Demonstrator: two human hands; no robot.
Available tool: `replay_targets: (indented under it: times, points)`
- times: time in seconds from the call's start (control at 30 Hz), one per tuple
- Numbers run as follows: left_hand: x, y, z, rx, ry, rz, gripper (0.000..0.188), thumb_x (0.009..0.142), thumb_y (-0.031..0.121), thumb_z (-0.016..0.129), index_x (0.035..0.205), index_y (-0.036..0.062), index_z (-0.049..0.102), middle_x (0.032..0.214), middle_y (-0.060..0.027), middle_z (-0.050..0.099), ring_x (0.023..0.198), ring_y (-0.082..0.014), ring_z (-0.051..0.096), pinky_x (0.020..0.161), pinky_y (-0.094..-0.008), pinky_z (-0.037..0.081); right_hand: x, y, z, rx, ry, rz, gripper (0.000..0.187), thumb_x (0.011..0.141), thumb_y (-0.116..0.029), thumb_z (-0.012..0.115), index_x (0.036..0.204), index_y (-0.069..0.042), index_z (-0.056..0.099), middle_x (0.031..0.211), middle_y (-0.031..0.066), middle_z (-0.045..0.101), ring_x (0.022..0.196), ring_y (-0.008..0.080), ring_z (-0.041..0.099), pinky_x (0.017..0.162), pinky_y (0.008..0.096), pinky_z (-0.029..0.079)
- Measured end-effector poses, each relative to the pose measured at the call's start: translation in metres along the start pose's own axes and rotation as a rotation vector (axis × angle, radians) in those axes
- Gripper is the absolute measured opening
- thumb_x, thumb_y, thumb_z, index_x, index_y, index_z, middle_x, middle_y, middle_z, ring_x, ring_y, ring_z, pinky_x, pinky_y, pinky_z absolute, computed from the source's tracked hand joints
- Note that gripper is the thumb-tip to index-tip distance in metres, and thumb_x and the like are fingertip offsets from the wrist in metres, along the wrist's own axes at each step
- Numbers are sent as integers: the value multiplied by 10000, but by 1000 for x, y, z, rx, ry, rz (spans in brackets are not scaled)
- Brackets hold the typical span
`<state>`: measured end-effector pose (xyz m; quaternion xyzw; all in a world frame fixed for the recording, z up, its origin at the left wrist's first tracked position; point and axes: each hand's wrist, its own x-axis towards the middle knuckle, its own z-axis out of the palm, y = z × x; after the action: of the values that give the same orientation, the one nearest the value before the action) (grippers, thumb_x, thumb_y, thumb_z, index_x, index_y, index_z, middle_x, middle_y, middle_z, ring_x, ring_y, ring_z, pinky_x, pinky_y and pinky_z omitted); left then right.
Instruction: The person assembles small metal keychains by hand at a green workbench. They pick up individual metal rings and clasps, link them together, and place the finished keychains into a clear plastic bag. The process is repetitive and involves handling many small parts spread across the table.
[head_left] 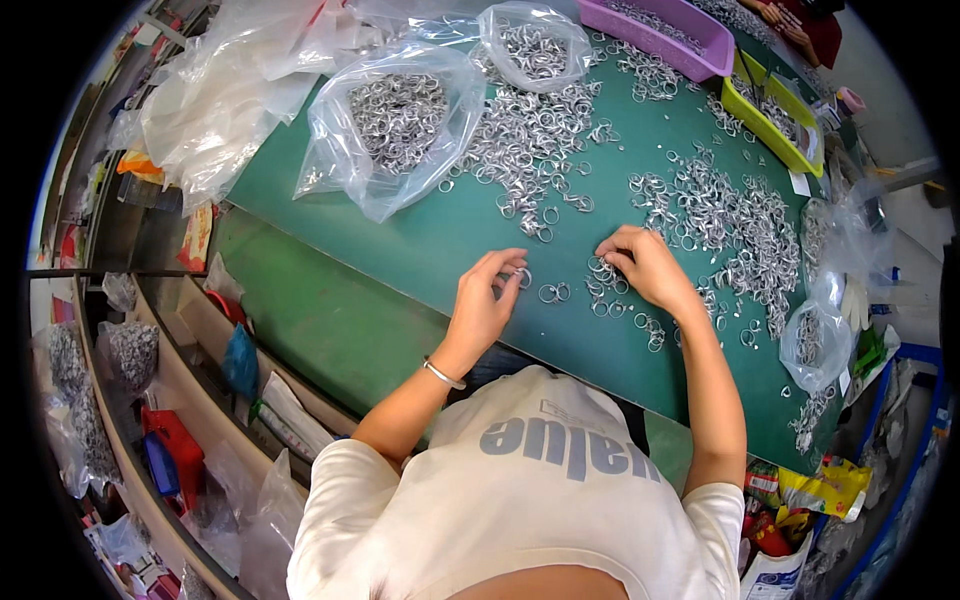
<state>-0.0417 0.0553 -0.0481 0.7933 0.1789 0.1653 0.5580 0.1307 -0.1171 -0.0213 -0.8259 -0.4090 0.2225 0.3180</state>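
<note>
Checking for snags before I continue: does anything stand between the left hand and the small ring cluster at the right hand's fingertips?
Past the ring at the left hand, a pair of loose rings lies on the green tabletop, short of the ring cluster by the right hand. Nothing taller visibly stands between.

I noted one silver-coloured ring [525,280], partly hidden, at my left hand [485,300]. Two similar rings [554,293] lay flat, side by side, between my hands. A loose cluster of rings [604,295], several overlapping, lay under and just beside my right hand [645,265].
</note>
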Motion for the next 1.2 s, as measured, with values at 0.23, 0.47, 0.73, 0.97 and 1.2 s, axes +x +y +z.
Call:
replay_targets:
  times: [0.23,0.47,0.73,0.97,1.2]
  points:
    - [13,-4,13,-255,-40,-122,201,875,-58,519,1053,-35,610,913,-101,644,745,-136,632,682,-224,501,-48,1,-4,166,258,130,201,805,16,603,1003,6,634,963,117,590,745,251,552,689,309,454]
    - [29,-12,-4,226,124,224,202,834,-113,505,960,-24,636,917,-115,629,758,-159,622,676,-254,495,-117,20,0,-233,618,140,239,770,-63,662,1007,-40,638,1073,97,570,1047,285,507,917,385,362]
    - [21,1,14,392,178,294,346,771,-136,497,1062,19,601,1246,-190,479,1128,-368,501,941,-386,420,-147,32,10,-369,676,147,426,772,-119,678,1190,-104,592,1242,94,514,1176,331,439,977,430,328]
    - [3,12,41,308,-261,374,402,834,-26,549,1233,17,521,1397,-154,409,1311,-356,358,1074,-435,296,-147,64,4,-587,672,156,252,795,-61,630,1044,-101,638,1184,82,546,1186,304,450,986,462,308]
    - [24,29,65,643,-546,592,550,818,159,646,1328,91,450,1471,-111,308,1354,-357,267,1098,-501,229,-148,20,11,-310,648,43,360,738,-17,627,1095,-41,586,1162,117,537,1073,329,492,898,437,379]
